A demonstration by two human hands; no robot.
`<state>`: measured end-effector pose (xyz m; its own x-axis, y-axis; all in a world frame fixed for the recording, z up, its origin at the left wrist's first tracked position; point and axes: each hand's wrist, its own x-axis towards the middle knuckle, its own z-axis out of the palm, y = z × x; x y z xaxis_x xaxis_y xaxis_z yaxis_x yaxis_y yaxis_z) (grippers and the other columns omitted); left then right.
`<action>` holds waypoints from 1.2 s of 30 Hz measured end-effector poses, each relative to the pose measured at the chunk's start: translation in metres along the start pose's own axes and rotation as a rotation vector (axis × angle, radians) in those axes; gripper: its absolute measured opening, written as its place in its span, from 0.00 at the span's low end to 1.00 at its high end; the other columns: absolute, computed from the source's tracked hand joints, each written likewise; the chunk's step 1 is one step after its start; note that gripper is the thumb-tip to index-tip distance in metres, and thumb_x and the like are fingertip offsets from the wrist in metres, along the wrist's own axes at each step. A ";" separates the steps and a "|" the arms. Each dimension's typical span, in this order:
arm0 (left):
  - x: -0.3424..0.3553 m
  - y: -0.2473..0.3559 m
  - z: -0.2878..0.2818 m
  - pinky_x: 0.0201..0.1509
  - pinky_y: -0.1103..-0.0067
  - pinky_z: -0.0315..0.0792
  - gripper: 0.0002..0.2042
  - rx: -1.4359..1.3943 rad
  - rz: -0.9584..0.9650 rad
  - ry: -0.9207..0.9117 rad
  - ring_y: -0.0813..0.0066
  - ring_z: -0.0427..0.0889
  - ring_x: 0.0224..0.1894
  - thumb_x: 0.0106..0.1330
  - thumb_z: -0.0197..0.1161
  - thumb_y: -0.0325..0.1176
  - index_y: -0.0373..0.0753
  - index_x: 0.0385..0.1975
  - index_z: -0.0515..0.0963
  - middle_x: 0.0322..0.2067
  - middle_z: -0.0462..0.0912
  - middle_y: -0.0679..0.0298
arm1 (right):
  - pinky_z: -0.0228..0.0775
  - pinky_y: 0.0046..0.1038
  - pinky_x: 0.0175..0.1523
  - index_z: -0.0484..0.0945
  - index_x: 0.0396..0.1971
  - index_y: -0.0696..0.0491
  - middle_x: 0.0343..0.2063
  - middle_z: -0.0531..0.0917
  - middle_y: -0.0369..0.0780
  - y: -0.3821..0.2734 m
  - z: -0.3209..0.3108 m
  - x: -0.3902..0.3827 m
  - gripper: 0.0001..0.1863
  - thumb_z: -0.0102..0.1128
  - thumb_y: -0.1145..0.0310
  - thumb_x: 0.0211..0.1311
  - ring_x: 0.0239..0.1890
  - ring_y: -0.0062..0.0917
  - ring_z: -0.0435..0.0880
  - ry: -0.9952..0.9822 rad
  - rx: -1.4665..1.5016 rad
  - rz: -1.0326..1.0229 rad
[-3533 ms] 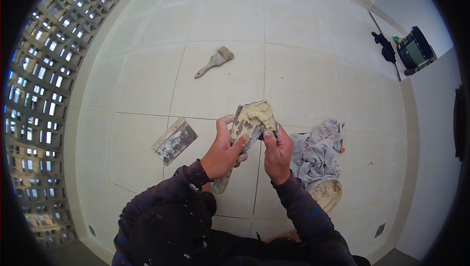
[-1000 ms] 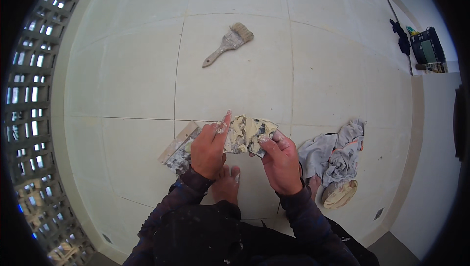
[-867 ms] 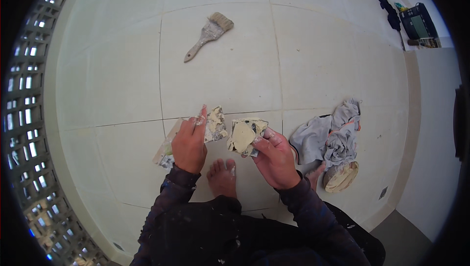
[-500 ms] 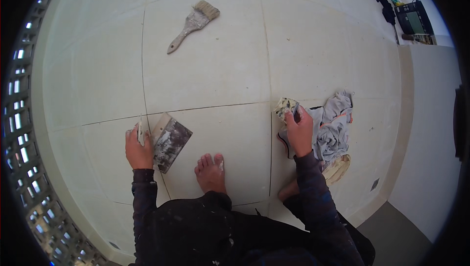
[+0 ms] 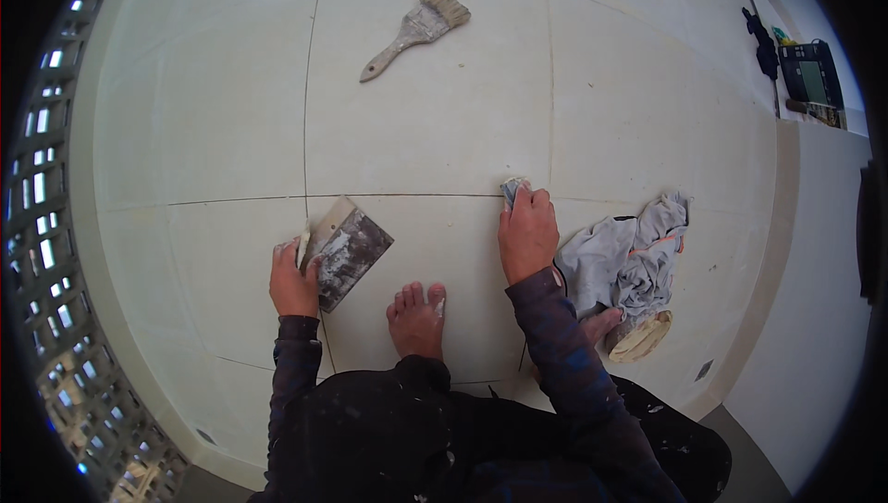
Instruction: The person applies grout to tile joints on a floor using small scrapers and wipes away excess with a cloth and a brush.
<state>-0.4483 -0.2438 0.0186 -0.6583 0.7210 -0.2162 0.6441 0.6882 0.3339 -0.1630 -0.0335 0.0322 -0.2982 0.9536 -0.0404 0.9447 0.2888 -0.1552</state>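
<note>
Tiled floor [image 5: 444,114]: left hand [image 5: 292,281] gripped scraper [image 5: 347,251], blade angled up-right, beside grout line. Right hand [image 5: 527,235], fingers closed, pressed a small pad [image 5: 511,190] onto the cross joint.

The floor holds one paintbrush [image 5: 413,32], one scraper [image 5: 348,251], one grey cloth [image 5: 626,257], and two hands [image 5: 293,283].

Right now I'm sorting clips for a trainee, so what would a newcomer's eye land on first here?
The two hands pressed to the pale tiled floor: the left hand grips a smeared trowel at a tile joint, and the right hand presses a small pad onto the joint line. A bare foot sits between them. A paintbrush lies farther out, and a crumpled grey rag lies right of the right hand.
</note>
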 end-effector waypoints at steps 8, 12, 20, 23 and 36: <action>-0.006 -0.028 -0.004 0.56 0.64 0.73 0.21 -0.091 0.031 -0.101 0.47 0.78 0.53 0.60 0.71 0.30 0.32 0.53 0.75 0.50 0.80 0.50 | 0.81 0.28 0.36 0.75 0.53 0.63 0.41 0.76 0.43 -0.066 0.021 -0.006 0.20 0.60 0.75 0.60 0.39 0.32 0.82 -0.115 -0.012 -0.118; -0.028 -0.056 -0.012 0.56 0.63 0.73 0.21 -0.086 0.018 -0.072 0.45 0.79 0.52 0.61 0.70 0.30 0.31 0.52 0.75 0.49 0.79 0.47 | 0.81 0.28 0.37 0.77 0.51 0.64 0.41 0.76 0.43 -0.121 0.039 -0.008 0.19 0.59 0.76 0.60 0.41 0.32 0.81 -0.061 0.084 -0.221; -0.091 -0.130 -0.047 0.51 0.62 0.74 0.15 -0.138 -0.319 0.095 0.43 0.81 0.46 0.65 0.67 0.29 0.29 0.48 0.76 0.42 0.82 0.44 | 0.81 0.30 0.37 0.82 0.37 0.63 0.41 0.76 0.45 -0.277 0.072 -0.025 0.10 0.60 0.76 0.56 0.39 0.33 0.82 -0.177 0.271 -0.540; -0.099 -0.143 -0.051 0.50 0.63 0.75 0.15 -0.114 -0.361 0.163 0.42 0.82 0.43 0.64 0.68 0.29 0.28 0.46 0.77 0.40 0.82 0.44 | 0.80 0.31 0.40 0.84 0.34 0.59 0.39 0.77 0.43 -0.333 0.077 -0.027 0.07 0.60 0.72 0.60 0.39 0.34 0.82 -0.302 0.145 -0.605; -0.002 -0.061 -0.070 0.47 0.70 0.75 0.11 -0.431 -0.161 0.195 0.54 0.84 0.39 0.67 0.66 0.28 0.30 0.45 0.78 0.37 0.85 0.49 | 0.75 0.41 0.43 0.80 0.47 0.61 0.38 0.78 0.47 -0.009 -0.029 0.017 0.16 0.63 0.72 0.59 0.39 0.44 0.81 -0.032 0.291 -0.071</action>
<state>-0.5132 -0.2932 0.0629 -0.8233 0.5515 -0.1344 0.3357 0.6640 0.6681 -0.1729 -0.0175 0.0617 -0.3704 0.9276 -0.0497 0.8442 0.3138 -0.4345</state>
